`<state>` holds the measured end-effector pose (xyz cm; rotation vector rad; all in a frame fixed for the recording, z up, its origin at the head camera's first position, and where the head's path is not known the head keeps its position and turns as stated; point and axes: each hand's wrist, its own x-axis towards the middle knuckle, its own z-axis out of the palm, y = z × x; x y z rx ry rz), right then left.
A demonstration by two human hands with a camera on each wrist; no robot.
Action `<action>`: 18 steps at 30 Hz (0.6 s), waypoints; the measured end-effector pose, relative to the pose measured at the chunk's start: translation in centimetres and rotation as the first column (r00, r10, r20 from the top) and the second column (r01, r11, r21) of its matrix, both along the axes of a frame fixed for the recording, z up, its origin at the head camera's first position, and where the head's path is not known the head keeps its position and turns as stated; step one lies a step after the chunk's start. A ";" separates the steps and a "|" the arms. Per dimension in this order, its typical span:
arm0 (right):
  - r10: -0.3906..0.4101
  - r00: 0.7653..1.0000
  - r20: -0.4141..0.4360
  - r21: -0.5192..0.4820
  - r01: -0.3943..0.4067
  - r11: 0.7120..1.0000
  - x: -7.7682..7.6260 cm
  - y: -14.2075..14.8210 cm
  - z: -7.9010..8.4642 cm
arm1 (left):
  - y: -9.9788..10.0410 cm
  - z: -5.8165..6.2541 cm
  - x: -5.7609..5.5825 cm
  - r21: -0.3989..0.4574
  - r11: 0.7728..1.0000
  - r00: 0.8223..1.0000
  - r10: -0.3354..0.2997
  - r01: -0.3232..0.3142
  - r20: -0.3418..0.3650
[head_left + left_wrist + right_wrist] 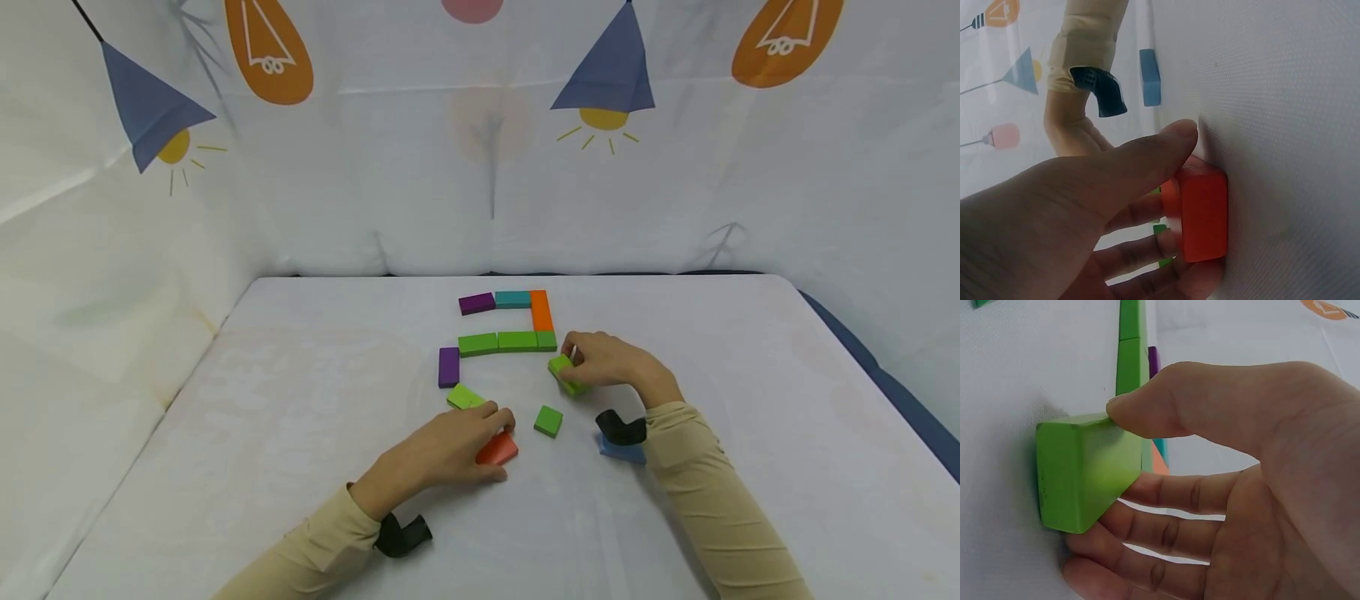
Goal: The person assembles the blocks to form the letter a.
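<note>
My left hand (pixel 442 448) has its thumb and fingers around a red-orange block (pixel 498 449) lying on the table. In the left wrist view the red block (pixel 1204 215) sits between thumb and fingertips, close against the white surface. To the right, my right hand (pixel 617 363) pinches a light green block (pixel 561 367). The right wrist view shows that green block (pixel 1088 472) with the thumb on its upper edge and fingers along the lower side. A small green block (pixel 548 421) lies between the hands. Another light green block (pixel 465 397) is partly hidden behind my left hand.
Farther back, a purple block (pixel 477 303), teal block (pixel 513 299), orange block (pixel 541 310) and green blocks (pixel 517 341) form a bent line, with another purple block (pixel 448 367) below its left end. A blue block (pixel 622 451) lies partly under my right wrist.
</note>
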<state>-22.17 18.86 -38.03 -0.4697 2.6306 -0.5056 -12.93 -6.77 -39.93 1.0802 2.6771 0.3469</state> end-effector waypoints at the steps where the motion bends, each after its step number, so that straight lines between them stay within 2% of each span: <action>1: -0.001 1.000 0.000 -0.003 0.001 1.000 0.0 0.0 0.0 | 0.0 0.0 0.0 -0.001 1.000 1.000 0.000 0.000 -0.002; 12: -0.034 0.999 0.021 -0.033 0.035 0.999 0.0 -0.4 -0.1 | 0.0 0.1 0.1 -0.011 1.000 1.000 0.000 0.000 -0.006; 18: -0.078 0.997 0.029 -0.083 0.080 0.993 0.0 -0.6 -0.3 | 0.0 -0.1 0.0 -0.011 1.000 1.000 -0.007 0.006 -0.007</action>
